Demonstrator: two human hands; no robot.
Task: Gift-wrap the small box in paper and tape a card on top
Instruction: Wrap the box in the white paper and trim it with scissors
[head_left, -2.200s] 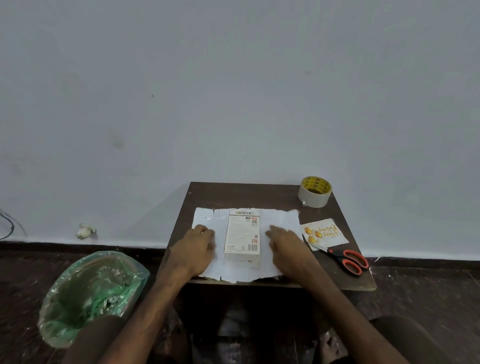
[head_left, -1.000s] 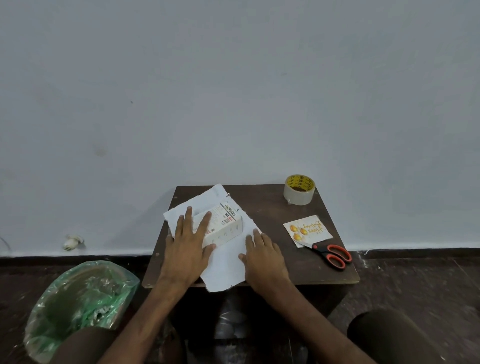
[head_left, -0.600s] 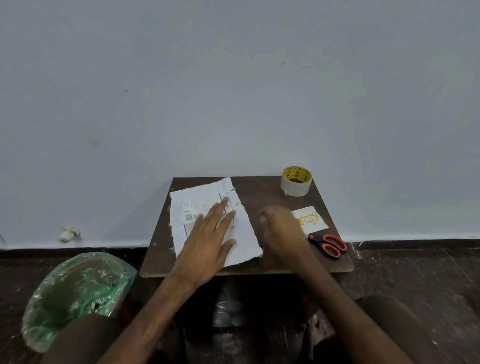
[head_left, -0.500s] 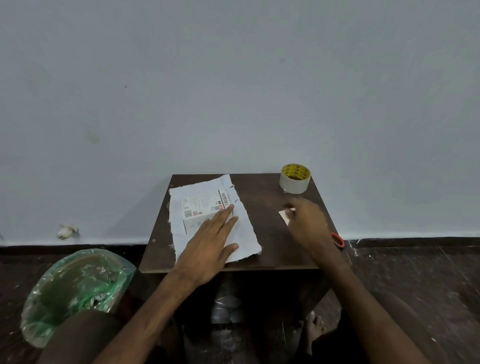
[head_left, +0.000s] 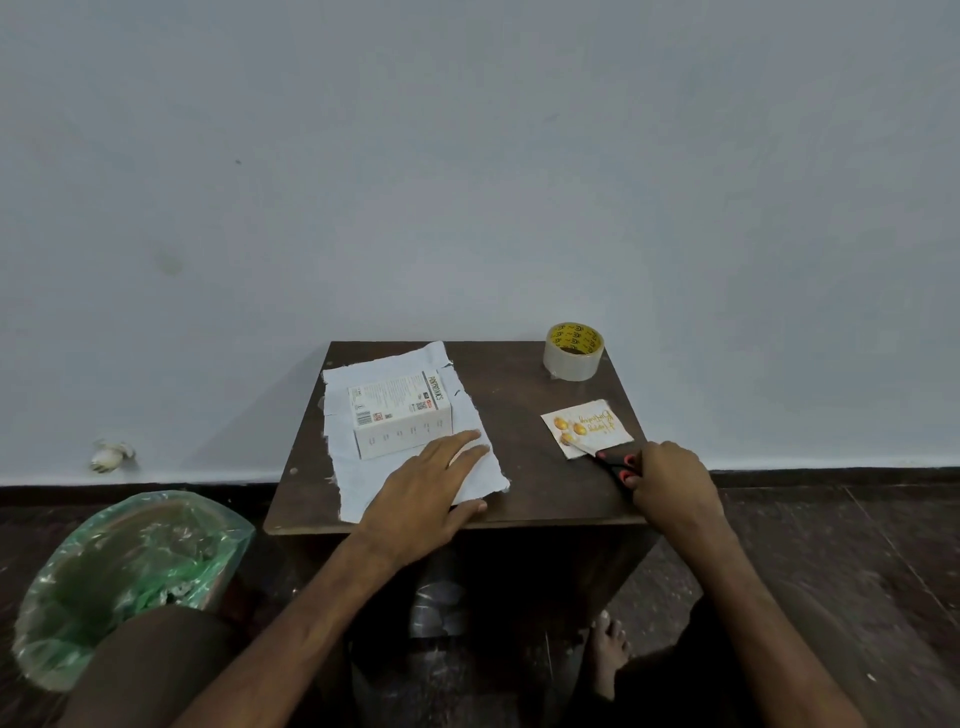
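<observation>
Small box (head_left: 400, 415) sits on torn white paper (head_left: 353, 478), left-back part of bench (head_left: 519, 395), not wrapped yet. We reckon box is light, stiff cardboard, so take it by long sides. Paper thin, ragged, tears easy, so pinch near corners. Our left hand (head_left: 426, 499) flat on paper just beside box, fingers straight, gripping nothing. Right hand (head_left: 670, 483) grip curled round orange scissors (head_left: 618, 462), blade over card (head_left: 587, 427). Box print looks like "PORTRONICS". Card seems "Happy Birthday", upside down. Tape roll (head_left: 573, 352) print unreadable.
</observation>
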